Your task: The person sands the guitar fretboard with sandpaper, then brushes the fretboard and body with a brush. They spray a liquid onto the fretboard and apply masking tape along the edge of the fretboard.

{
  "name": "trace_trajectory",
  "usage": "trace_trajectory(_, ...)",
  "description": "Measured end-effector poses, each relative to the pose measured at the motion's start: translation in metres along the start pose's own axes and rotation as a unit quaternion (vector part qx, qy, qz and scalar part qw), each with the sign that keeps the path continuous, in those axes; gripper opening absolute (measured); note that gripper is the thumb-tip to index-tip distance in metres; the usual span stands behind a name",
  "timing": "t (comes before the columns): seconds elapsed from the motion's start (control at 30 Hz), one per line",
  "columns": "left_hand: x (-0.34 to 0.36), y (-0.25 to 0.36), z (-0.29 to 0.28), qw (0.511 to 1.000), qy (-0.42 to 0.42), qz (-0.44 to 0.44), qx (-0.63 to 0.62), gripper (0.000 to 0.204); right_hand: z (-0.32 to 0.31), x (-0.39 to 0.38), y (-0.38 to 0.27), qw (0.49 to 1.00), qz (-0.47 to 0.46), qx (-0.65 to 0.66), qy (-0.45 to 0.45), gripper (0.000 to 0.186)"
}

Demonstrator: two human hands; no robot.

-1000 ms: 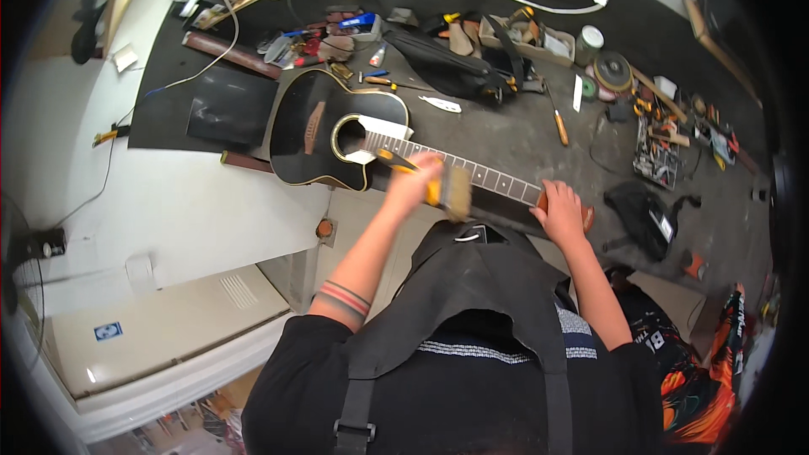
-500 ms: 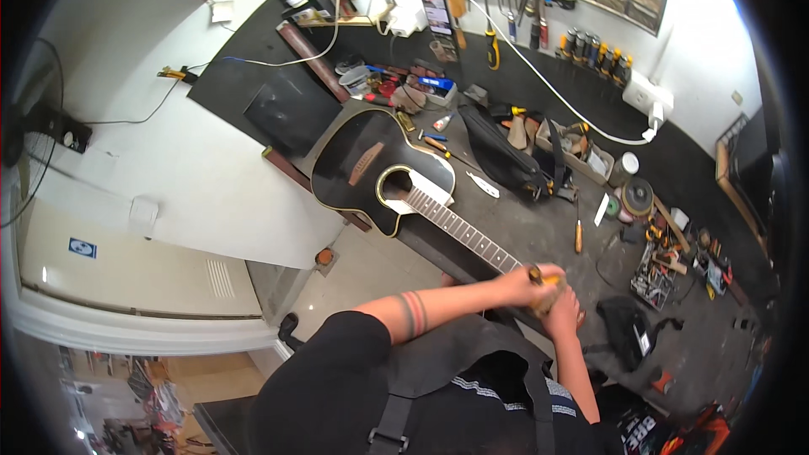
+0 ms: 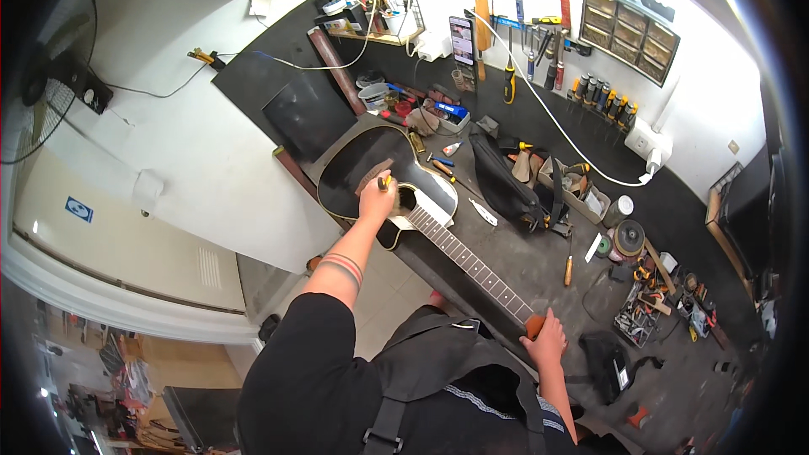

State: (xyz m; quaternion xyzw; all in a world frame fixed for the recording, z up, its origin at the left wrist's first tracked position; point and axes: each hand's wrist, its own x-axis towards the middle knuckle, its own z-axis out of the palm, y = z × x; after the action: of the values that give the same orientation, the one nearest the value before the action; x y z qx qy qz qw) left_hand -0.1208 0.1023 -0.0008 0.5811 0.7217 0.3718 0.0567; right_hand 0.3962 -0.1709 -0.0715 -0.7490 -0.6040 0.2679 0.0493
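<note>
A black acoustic guitar (image 3: 350, 156) without strings lies face up along the bench. Over its top, between bridge and soundhole, my left hand (image 3: 377, 198) is closed round a tool with a yellow-and-black handle (image 3: 384, 183). The tool's working end is mostly hidden by my fingers. White sheets (image 3: 434, 206) lie on both sides of the fretboard (image 3: 468, 259) near the soundhole. At the far end of the neck, my right hand (image 3: 549, 341) grips the reddish-brown headstock (image 3: 534, 325), thumb on one side and index finger on the other.
Behind the guitar lie a small hammer (image 3: 440, 160), a black bag (image 3: 504, 173) and a white blade-shaped piece (image 3: 483, 211). A wooden-handled tool (image 3: 569, 270), a grinding disc (image 3: 629, 238) and a toolbox (image 3: 638, 320) are on the right. A black pouch (image 3: 607, 364) sits beside my right hand.
My left hand has swung left from the headstock to the guitar's body, carrying the tool. My right hand has come apart from it and stays at the headstock. The view has shifted slightly.
</note>
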Motion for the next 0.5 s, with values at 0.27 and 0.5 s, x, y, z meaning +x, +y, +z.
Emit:
trace_trajectory(0.27, -0.056, -0.003, 0.001, 0.954, -0.274, -0.030, -0.116, 0.034, 0.002, -0.002, -0.001, 0.999, -0.012, -0.005, 0.029, 0.123)
trace_trajectory(0.5, -0.067, 0.006, 0.011, 0.984, -0.068, -0.113, -0.123, 0.044, 0.001, 0.000, 0.002, 0.999, -0.030, -0.026, 0.028, 0.120)
